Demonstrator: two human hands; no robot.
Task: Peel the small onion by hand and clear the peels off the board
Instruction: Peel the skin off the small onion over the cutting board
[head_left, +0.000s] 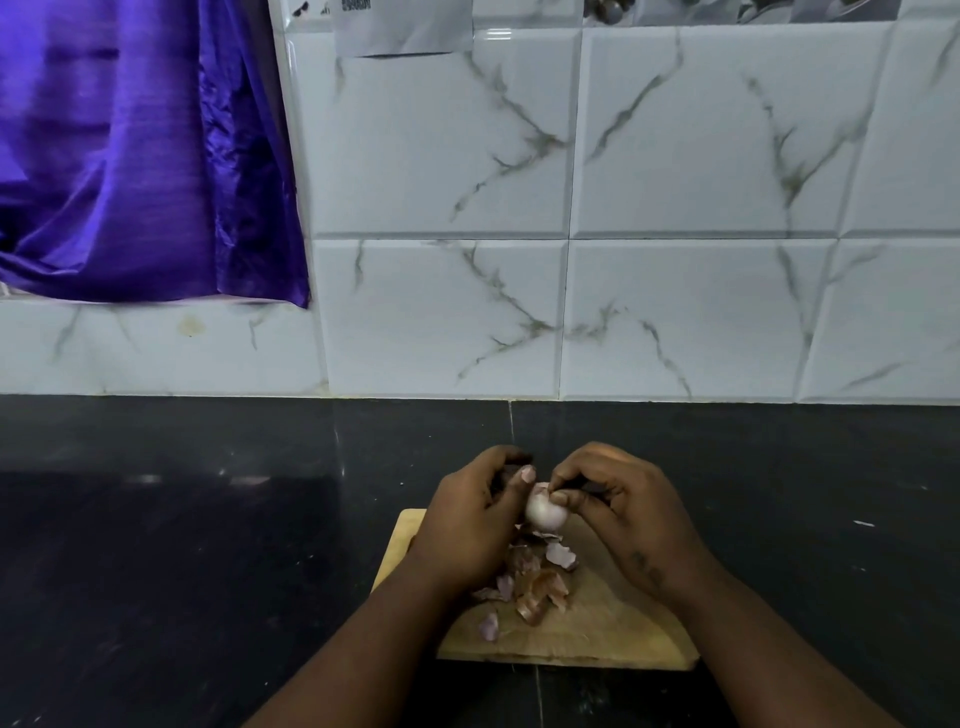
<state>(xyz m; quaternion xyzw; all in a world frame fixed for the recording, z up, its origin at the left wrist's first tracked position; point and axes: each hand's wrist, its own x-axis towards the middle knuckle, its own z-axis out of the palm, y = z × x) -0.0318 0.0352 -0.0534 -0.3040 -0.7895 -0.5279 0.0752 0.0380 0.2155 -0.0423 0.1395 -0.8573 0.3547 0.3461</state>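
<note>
We're gripping the small pale, mostly peeled onion with our left hand above the light wooden cutting board. Our right hand is pinching a bit of skin at its top. Pink-brown papery peels are lying piled on the board, which is sitting on the black stone tabletop.

Black counter: wooden board, perhaps white scrap.
</note>
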